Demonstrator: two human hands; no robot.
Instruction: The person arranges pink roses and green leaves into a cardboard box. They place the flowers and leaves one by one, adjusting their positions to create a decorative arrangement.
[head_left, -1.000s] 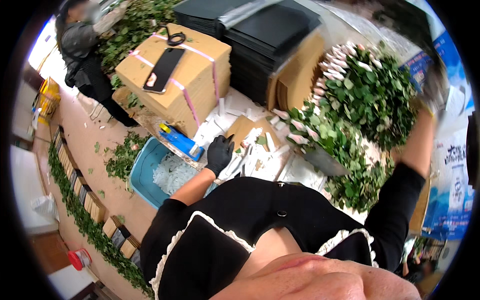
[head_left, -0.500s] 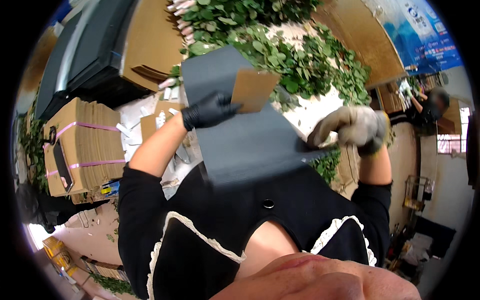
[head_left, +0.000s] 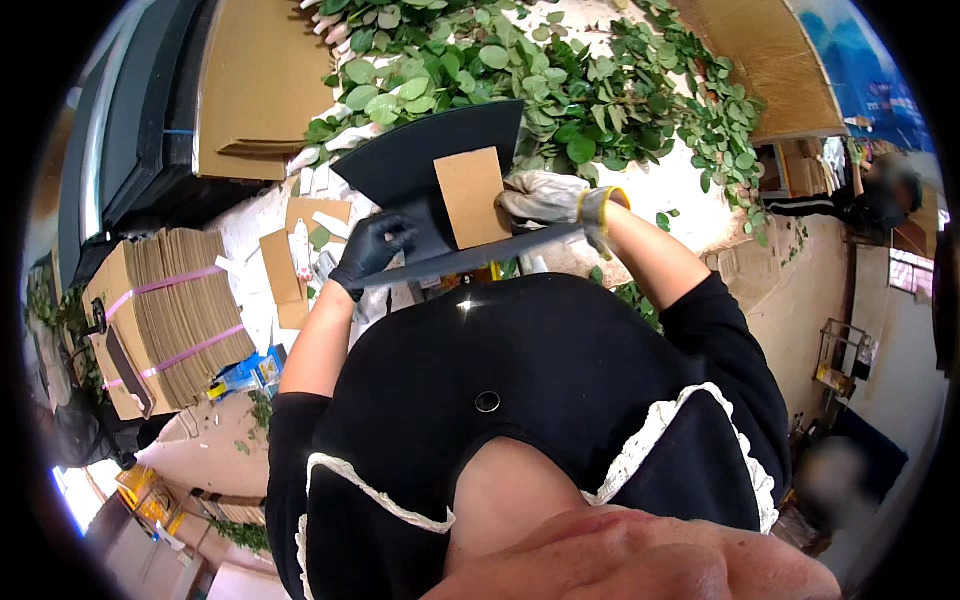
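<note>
A dark grey sheet [head_left: 425, 215] is bent in front of me, its far flap [head_left: 430, 140] spreading over the table and its near flap seen almost edge-on. On it lies a brown cardboard rectangle [head_left: 468, 190]. My left hand [head_left: 372, 248], in a black glove, is at the sheet's left side behind the near flap. Its fingers are loosely bent and apart, and I see nothing between them. In a pale work glove with a yellow cuff, my right hand [head_left: 550, 200] is closed at the sheet's right side, its fingertips against the cardboard's right edge. Its palm hides part of the sheet.
Leafy green stems [head_left: 590, 90] cover the table's far side. Bundled cardboard [head_left: 180, 310] tied with pink straps stands left, below stacked dark sheets [head_left: 150, 140] and brown board [head_left: 265, 90]. Loose cardboard pieces [head_left: 280, 265] lie near my left hand. A co-worker [head_left: 875, 195] is far right.
My left hand has let go of the cardboard and moved left. The cardboard now lies on the dark sheet. My right hand has moved left to the cardboard's edge, and the sheet has tilted.
</note>
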